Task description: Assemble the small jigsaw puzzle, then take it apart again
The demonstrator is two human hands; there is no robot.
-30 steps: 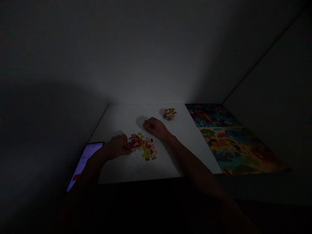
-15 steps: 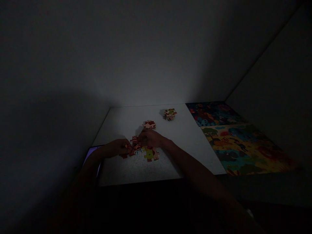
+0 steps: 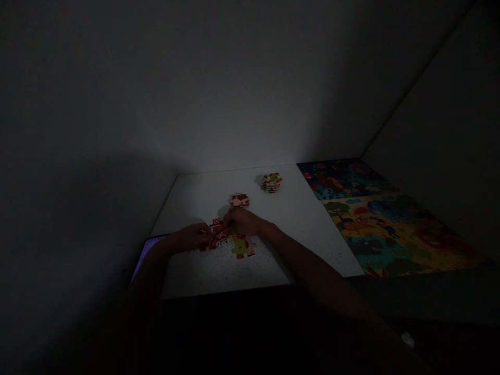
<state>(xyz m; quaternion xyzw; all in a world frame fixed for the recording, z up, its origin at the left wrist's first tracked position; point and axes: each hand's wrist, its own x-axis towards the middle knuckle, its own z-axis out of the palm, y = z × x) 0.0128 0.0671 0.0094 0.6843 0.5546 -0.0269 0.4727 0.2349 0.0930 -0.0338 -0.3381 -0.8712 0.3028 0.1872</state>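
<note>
Several joined jigsaw puzzle pieces (image 3: 222, 242), red, white and green, lie on a white tabletop (image 3: 195, 276). At their left edge my left hand (image 3: 192, 237) has its fingers curled down on a dark red puzzle piece (image 3: 203, 246). Bent over the upper right side of the group is my right hand (image 3: 242, 222), fingertips closed on the red piece (image 3: 216, 225) with a white crossed window. A green puzzle piece (image 3: 239, 249) with a pinkish one beside it lies just below my right hand. Dim light blurs the fingertips.
Beyond my right hand sits a small stack of pinkish-red pieces (image 3: 239, 199). A taller stack of pieces (image 3: 272, 182) stands farther back. Two colourful animal pictures (image 3: 378, 234) lie along the right. A lit phone or tablet (image 3: 146, 252) is by my left forearm. Walls border the back.
My left hand has shifted slightly, uncovering more of the red piece with the crossed window. My right hand stays over the puzzle. The view has tilted a little.
</note>
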